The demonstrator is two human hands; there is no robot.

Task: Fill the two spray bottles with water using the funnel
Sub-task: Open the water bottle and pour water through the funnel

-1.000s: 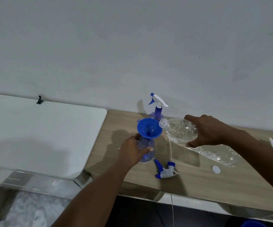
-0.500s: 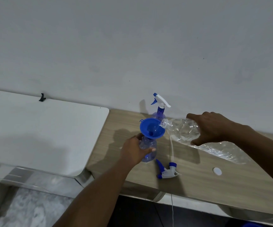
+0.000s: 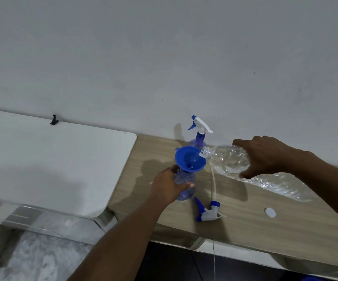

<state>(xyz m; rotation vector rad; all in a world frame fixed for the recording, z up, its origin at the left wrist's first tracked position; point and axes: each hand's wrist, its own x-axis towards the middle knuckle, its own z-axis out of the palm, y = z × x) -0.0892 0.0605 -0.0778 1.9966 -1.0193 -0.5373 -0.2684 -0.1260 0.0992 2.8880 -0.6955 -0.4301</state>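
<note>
Holding tilted water bottle (image 3: 224, 159) at funnel (image 3: 182, 157) | funnel in spray bottle (image 3: 185, 176)

I see the funnel (image 3: 190, 161) in the near bottle (image 3: 185, 176), the capped bottle (image 3: 198, 139) behind. A sprayer head (image 3: 208, 212) lies on the counter (image 3: 245, 220) before them.

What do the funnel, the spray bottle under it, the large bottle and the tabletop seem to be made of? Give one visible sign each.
Funnel: probably rigid plastic, smooth opaque blue with slight sheen.
Spray bottle: see-through bluish plastic, glossy.
Large bottle: thin clear plastic; its wall is ribbed and crinkled.
Tabletop: wood or wood-look laminate, matt, pale streaked grain; which one, unclear.
</note>
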